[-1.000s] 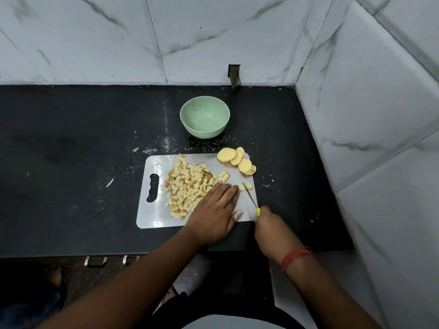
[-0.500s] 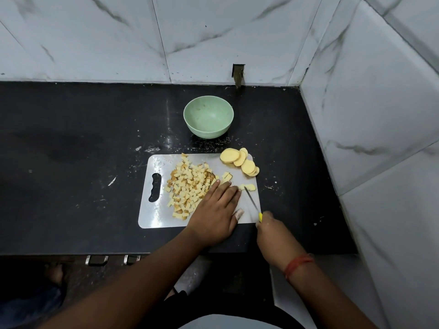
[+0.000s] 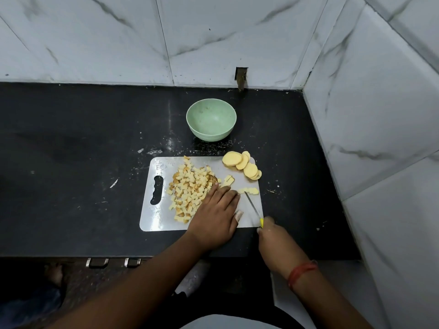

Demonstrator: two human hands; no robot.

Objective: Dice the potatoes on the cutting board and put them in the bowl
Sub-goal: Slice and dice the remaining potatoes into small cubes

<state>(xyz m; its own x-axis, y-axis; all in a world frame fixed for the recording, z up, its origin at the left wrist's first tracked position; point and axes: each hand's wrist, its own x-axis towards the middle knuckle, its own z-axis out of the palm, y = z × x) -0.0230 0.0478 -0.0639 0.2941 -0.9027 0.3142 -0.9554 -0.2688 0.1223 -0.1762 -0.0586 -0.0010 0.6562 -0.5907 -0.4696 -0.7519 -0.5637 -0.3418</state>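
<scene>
A white cutting board (image 3: 156, 217) lies on the black countertop (image 3: 71, 162), a little right of the centre of the frame, with its handle slot at its left end. On the board's left and middle part there is a heap of diced potato cubes (image 3: 190, 188). At the board's upper right corner a row of round potato slices (image 3: 242, 163) lies overlapping, and the last slices reach over the board's right edge. Just below them, two small groups of freshly cut pieces (image 3: 248, 190) lie near the right edge.

The left hand (image 3: 215, 214) rests flat on the board with the fingers straight and together, and its fingertips touch the right side of the heap. It holds nothing. The right hand (image 3: 273, 238) is at the board's lower right corner and grips a knife (image 3: 253, 207) with a yellow handle. Only a small part of the handle shows above the fist. The thin blade points up and left, and its tip is just beside the small cut pieces; whether it touches them I cannot say, because the blade is very thin in this view. A red thread (image 3: 300, 273) is around the right wrist.

The light green bowl (image 3: 211, 108) stands on the countertop above the board, near but apart from it. No potato is inside it. White marble tiles (image 3: 213, 32) cover the upper part and the right side of the frame.
</scene>
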